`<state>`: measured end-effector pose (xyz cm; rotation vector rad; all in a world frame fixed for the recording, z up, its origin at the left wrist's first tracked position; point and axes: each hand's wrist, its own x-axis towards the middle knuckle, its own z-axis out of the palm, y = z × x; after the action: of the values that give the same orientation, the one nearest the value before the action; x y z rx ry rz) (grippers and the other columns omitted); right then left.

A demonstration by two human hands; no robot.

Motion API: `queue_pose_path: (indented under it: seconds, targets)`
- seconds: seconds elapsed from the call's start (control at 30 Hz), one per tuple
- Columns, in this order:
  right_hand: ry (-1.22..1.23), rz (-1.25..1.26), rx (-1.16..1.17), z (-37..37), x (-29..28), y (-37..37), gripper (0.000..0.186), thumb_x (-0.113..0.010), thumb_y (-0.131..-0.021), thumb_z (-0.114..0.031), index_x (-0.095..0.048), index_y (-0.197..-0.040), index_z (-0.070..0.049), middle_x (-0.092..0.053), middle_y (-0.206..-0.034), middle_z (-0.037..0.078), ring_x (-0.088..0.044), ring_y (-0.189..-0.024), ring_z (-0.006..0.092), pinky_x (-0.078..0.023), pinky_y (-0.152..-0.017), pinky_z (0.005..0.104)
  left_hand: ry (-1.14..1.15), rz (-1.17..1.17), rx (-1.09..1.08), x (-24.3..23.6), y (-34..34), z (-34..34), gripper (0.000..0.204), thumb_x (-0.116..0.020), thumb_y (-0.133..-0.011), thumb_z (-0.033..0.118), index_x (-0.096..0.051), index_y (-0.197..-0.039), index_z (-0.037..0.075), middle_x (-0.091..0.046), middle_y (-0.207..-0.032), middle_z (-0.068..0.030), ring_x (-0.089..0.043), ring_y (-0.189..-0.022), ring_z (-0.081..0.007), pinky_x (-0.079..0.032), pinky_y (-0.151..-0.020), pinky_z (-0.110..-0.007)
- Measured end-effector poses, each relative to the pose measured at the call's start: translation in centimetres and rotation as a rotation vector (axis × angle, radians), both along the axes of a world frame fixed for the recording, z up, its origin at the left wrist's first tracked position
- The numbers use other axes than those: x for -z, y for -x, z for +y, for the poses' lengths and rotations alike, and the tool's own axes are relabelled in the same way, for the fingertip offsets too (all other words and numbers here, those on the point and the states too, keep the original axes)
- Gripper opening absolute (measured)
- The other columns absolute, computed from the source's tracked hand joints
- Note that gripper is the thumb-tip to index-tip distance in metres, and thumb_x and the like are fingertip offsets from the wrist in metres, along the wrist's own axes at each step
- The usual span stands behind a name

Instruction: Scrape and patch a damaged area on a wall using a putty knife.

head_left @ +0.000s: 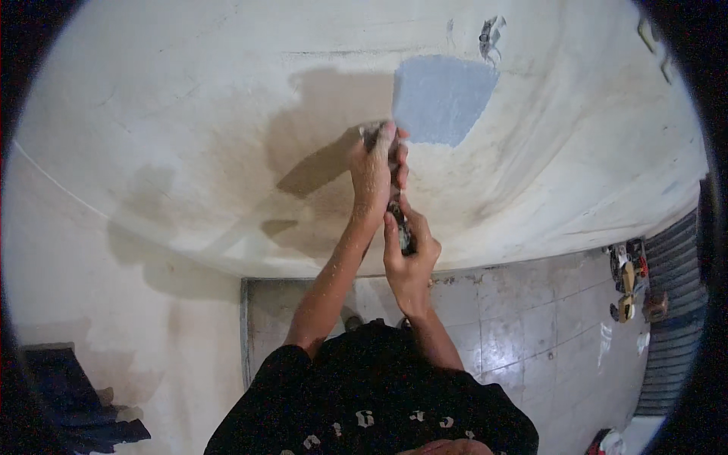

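In front of a stained off-white wall (227, 98), both my hands are raised close together. My left hand (373, 171), dusted with pale specks, wraps round a dark tool, its fingertips showing on the right side. Just below, my right hand (413, 254) is closed on a dark, mottled tool (404, 236), thumb on one side and fingers on the other. Whether both hands hold one tool cannot be made out, and its kind is hidden by my fingers. Up and right of my left hand is a blue-grey patch (444, 98) on the wall.
A dark fixture (489, 36) sits on the wall above the patch. Grey tiles (523, 326) cover the floor. At right stand a ribbed shutter (671, 318) and several small objects (626, 284) beside it. Dark cloth (72, 394) hangs at lower left.
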<state>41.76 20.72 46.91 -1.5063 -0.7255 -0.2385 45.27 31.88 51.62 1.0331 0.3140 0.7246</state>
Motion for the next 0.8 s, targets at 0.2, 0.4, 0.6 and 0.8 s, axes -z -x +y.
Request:
queue_pose_path:
  seconds: [0.2, 0.4, 0.6, 0.8]
  targets:
    - [0.023, 0.060, -0.020, -0.2, -0.4, -0.3, 0.030, -0.063, -0.090, -0.005, -0.059, -0.117, 0.007, -0.069, -0.091, 0.013, -0.056, -0.077, 0.0061, -0.046, -0.068, 0.0221, -0.005, -0.040, -0.028, -2.3, 0.0, -0.5, 0.031, -0.056, -0.095, 0.032, -0.058, -0.089, 0.002, -0.051, -0.060, -0.0014, -0.044, -0.036, -0.0104, -0.031, -0.032, -0.024]
    - [0.075, 0.106, -0.026, -0.7, 0.5, 0.6, 0.031, -0.064, -0.089, -0.006, -0.059, -0.117, 0.007, -0.069, -0.090, 0.014, -0.059, -0.080, 0.0082, -0.048, -0.072, 0.0232, 0.005, 0.019, -0.017, 0.3, 0.3, -0.3, 0.031, -0.055, -0.095, 0.034, -0.057, -0.091, 0.003, -0.049, -0.059, -0.0006, -0.044, -0.036, -0.0105, -0.033, -0.033, -0.025]
    - [0.064, 0.142, -0.028, -1.0, 0.0, 0.8, 0.030, -0.064, -0.089, -0.005, -0.059, -0.116, 0.007, -0.069, -0.093, 0.015, -0.060, -0.083, 0.0100, -0.048, -0.075, 0.0241, 0.038, -0.011, -0.029, -0.1, 0.3, -0.6, 0.029, -0.054, -0.096, 0.029, -0.057, -0.089, 0.001, -0.049, -0.058, -0.0017, -0.043, -0.035, -0.0110, -0.031, -0.031, -0.025]
    - [-0.031, 0.071, -0.027, 0.4, -1.0, -0.2, 0.030, -0.064, -0.088, -0.005, -0.060, -0.115, 0.007, -0.069, -0.094, 0.014, -0.060, -0.083, 0.0102, -0.048, -0.075, 0.0247, -0.052, -0.035, -0.056, -2.7, 0.1, -0.3, 0.029, -0.055, -0.096, 0.030, -0.057, -0.088, 0.001, -0.049, -0.055, -0.0018, -0.043, -0.034, -0.0113, -0.031, -0.031, -0.025]
